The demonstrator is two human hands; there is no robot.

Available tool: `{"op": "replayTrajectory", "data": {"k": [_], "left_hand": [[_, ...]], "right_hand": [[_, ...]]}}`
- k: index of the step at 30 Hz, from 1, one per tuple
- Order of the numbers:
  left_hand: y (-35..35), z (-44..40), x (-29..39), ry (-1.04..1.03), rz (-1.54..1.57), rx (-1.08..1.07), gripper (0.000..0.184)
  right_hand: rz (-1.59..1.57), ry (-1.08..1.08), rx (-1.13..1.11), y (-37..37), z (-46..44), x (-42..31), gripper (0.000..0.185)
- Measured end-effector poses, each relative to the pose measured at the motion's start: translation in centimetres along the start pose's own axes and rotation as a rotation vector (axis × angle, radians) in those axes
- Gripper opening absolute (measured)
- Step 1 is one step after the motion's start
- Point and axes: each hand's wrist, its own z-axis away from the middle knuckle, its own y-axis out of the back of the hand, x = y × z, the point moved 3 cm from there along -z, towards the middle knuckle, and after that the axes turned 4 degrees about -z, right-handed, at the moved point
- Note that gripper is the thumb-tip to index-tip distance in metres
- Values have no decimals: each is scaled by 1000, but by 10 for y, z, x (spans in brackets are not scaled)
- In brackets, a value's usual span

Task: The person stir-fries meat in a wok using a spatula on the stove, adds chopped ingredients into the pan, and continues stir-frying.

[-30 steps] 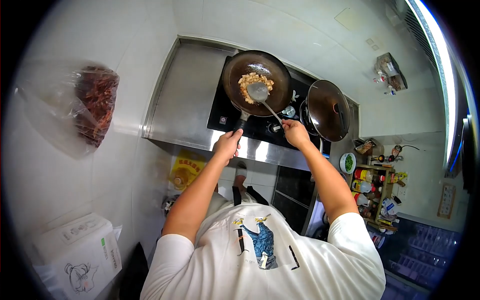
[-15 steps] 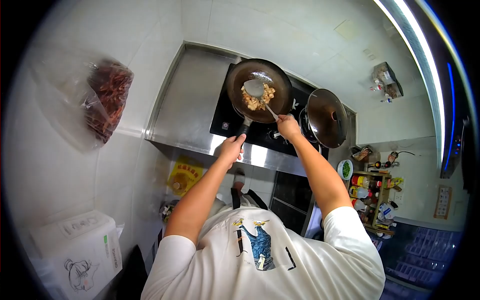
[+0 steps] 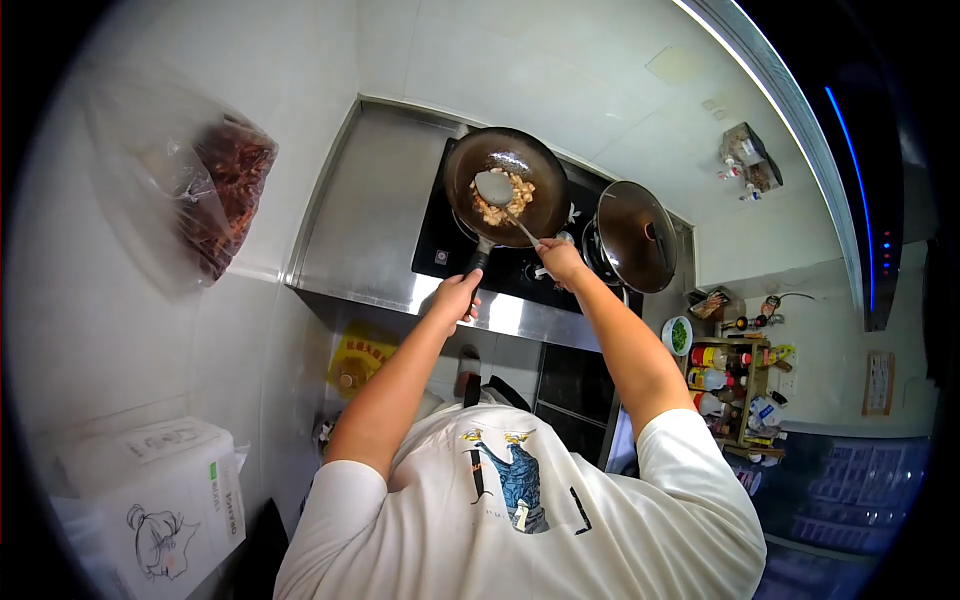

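My left hand (image 3: 456, 299) is closed around the black handle of a dark wok (image 3: 545, 190) on the left burner. My right hand (image 3: 560, 261) grips the thin handle of a spatula (image 3: 494, 188) that reaches into the wok. The spatula's wide grey blade lies over the pieces of browned food (image 3: 520, 193) and hides part of them. Under the wok is a black glass gas stove (image 3: 436, 240).
Right of the wok stands a pot with a large dark lid (image 3: 632, 235). A bowl of chopped greens (image 3: 678, 336) and a rack of bottles (image 3: 738, 385) are at the right. A steel counter (image 3: 365, 200) lies left of the stove. A bag of dark red food (image 3: 228, 195) hangs on the left wall.
The spatula blade has shifted slightly left and down over the food within the wok. Both hands keep their grips. The whole view has tilted a little.
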Motion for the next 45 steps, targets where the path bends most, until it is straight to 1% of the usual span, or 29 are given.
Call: {"op": "replayTrajectory", "data": {"k": [2,4,5,6,8,9,12,13,14,16,18,20,23,25,27,28,30,31,32,34,35,36,38,39,40,42,43,44,45], "left_hand": [[1,0,-2,-24,7,11,42],[7,2,-4,-11,45,49,48],[12,4,-7,1,6,73,57],[18,4,-12,-2,9,74,57],[35,1,-33,-26,71,117,62],[45,5,-44,-32,80,81,67],[76,8,-92,60,65,121,59],[86,12,-112,68,50,138,55],[97,18,-134,76,37,153,50],[122,27,-184,169,-77,232,46],[153,43,-242,175,-202,282,44],[206,29,-364,93,-553,537,41],[221,115,-371,185,-966,332,37],[219,143,-388,47,-1067,300,35],[207,180,-399,354,-473,526,33],[196,194,-394,359,-469,536,33],[181,213,-400,333,-281,574,29],[175,216,-408,339,-158,574,27],[168,221,-416,350,-159,580,27],[140,226,-416,365,72,672,24],[127,228,-420,387,66,675,24],[116,227,-425,368,87,651,22],[103,232,-446,369,113,624,20],[97,231,-457,326,86,549,18],[92,230,-466,281,62,473,16],[79,244,-460,333,44,477,16],[78,249,-462,358,70,506,16],[77,253,-465,383,94,532,16],[79,255,-471,397,102,520,16]], "right_hand": [[-32,41,8,-6,2,11,36],[-233,-81,-125,-8,16,14,31],[-394,-131,-171,-6,24,16,25],[-391,-128,-171,-2,30,16,25],[-497,-153,-211,4,40,21,22],[-501,-88,-178,6,44,21,19],[-431,143,28,14,51,14,29],[-301,249,145,16,42,17,36],[-74,338,294,18,35,20,37],[184,537,540,17,37,19,29],[311,432,578,10,47,13,30],[317,378,578,0,50,15,30],[322,390,570,-17,42,30,33],[302,418,556,-26,32,43,34],[266,464,524,-29,27,51,41],[263,470,514,-28,22,56,41],[237,457,415,-27,10,66,46],[168,487,394,-26,10,72,49],[211,467,419,-24,10,79,49],[83,429,425,-18,21,94,47],[57,496,517,-19,23,109,43],[53,559,562,-19,33,122,34],[-66,439,414,-32,33,170,24],[-162,436,308,-52,-2,226,18],[-137,390,219,-62,1,246,16],[-65,297,102,-69,23,256,16],[-164,194,42,-73,34,252,17],[-151,182,39,-75,31,253,17],[-61,248,86,-76,18,254,17]]}}
